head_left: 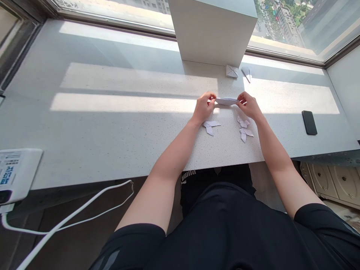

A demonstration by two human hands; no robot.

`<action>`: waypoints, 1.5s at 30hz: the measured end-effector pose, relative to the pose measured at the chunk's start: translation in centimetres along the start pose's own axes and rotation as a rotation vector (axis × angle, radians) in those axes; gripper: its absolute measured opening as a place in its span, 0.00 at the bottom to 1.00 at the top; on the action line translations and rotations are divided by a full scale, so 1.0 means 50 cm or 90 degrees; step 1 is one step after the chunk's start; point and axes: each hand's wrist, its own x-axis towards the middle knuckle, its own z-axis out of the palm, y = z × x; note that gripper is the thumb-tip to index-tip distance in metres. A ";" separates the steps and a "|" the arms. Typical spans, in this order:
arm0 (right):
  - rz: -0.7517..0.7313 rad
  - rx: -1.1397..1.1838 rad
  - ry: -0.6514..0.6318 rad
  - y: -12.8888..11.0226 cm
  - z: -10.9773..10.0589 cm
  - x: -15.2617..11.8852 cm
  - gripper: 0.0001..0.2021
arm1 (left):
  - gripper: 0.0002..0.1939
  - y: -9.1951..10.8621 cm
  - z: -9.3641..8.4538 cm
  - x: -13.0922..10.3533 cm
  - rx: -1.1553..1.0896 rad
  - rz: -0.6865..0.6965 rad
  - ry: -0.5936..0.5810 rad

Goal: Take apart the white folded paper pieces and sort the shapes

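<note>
A long, narrow folded white paper is held level just above the speckled counter. My left hand pinches its left end, and my right hand pinches its right end. Nearer to me, a folded paper piece with pointed arms lies by my left wrist. Two more folded pieces, one crumpled-looking and one with pointed arms, lie beside my right forearm. Beyond my hands are a square folded paper and a slim pointed folded paper.
A large white box-shaped block stands at the back by the window. A black phone lies at the right. At the far left edge sits a white device with a white cable hanging in front of the counter.
</note>
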 end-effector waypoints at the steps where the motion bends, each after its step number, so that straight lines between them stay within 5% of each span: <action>1: 0.003 -0.002 -0.001 -0.001 0.000 0.000 0.10 | 0.10 -0.002 0.001 0.000 0.000 -0.001 0.004; 23: 0.016 0.099 0.049 0.022 0.024 0.007 0.05 | 0.07 -0.020 0.004 -0.002 0.001 -0.036 0.019; 33: 0.172 0.193 0.023 0.113 -0.013 0.194 0.18 | 0.12 -0.026 0.008 -0.001 0.002 -0.056 0.052; 39: 0.189 0.052 0.039 0.123 -0.040 0.288 0.21 | 0.10 -0.025 0.014 -0.002 -0.017 -0.052 0.062; 45: 0.156 -0.069 0.054 0.130 -0.030 0.319 0.22 | 0.08 -0.020 0.016 -0.002 -0.037 -0.055 0.071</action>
